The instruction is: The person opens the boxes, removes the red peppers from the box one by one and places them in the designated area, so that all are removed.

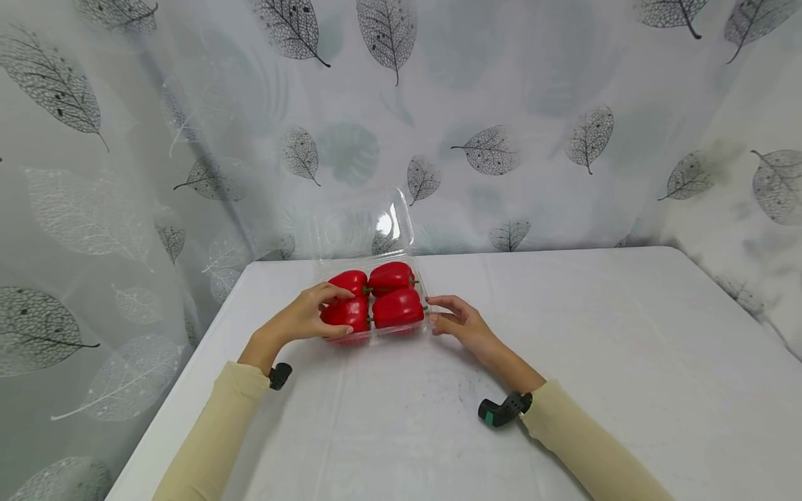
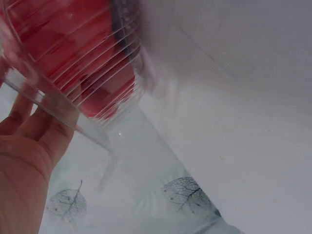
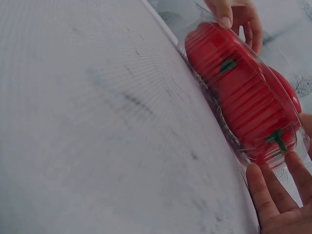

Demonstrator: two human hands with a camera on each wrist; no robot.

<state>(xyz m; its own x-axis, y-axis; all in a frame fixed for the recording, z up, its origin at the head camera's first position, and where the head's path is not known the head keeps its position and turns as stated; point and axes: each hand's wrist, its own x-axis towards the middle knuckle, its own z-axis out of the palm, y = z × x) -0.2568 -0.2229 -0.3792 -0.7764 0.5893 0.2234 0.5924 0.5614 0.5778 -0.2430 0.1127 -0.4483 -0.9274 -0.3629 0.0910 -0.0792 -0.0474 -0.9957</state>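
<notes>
Several red bell peppers (image 1: 397, 307) with green stems sit in a clear plastic clamshell box (image 1: 376, 332) near the far left of the table. Its lid (image 1: 357, 226) stands raised at the back. My left hand (image 1: 313, 313) grips the box's left side, with the fingers over the front left pepper and the thumb at the front edge. From below, the left wrist view shows its fingers at the clear rim, their tips partly hidden. My right hand (image 1: 460, 323) is at the box's right side, its fingers (image 3: 261, 192) extended with tips right at the ribbed wall.
The box stands on a white-covered table (image 1: 564, 348), close to its back edge. Behind and to the left hangs a pale curtain (image 1: 539, 90) printed with leaves. Each wrist carries a dark strapped device (image 1: 501, 410).
</notes>
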